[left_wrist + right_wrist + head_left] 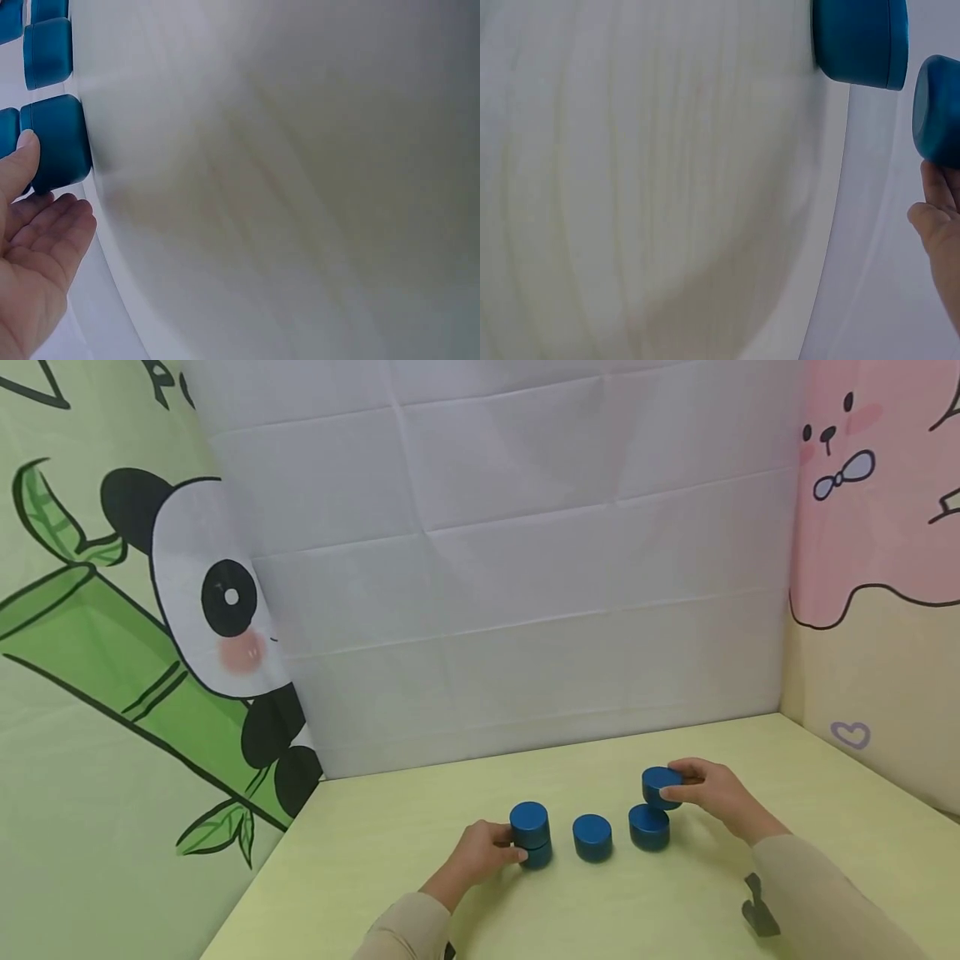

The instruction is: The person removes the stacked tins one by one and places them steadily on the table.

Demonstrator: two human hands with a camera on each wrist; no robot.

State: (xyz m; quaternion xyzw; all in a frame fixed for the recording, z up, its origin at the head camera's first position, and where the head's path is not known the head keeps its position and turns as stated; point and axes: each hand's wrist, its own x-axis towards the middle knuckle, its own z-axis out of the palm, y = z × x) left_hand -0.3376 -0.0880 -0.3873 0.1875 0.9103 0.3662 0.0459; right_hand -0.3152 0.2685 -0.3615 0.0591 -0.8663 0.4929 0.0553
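Observation:
Several short round blue tins stand on the pale yellow table. At the left, an upper tin (529,822) sits on a lower tin (538,859). My left hand (474,857) grips this stack from its left side, thumb in front near the seam and fingers behind. To its right a single tin (592,839) stands alone. Further right is another tin (649,829) on the table. Just above that one, my right hand (716,795) pinches a raised tin (654,783) between thumb and fingers. A gap separates this raised tin (939,116) from the one below in the right wrist view.
The yellow tabletop (420,802) meets a white creased backdrop (525,568) at the back. A panda print (198,593) covers the left wall and a pink animal print (877,527) the right one. Dark arm shadows fall on the table's near part.

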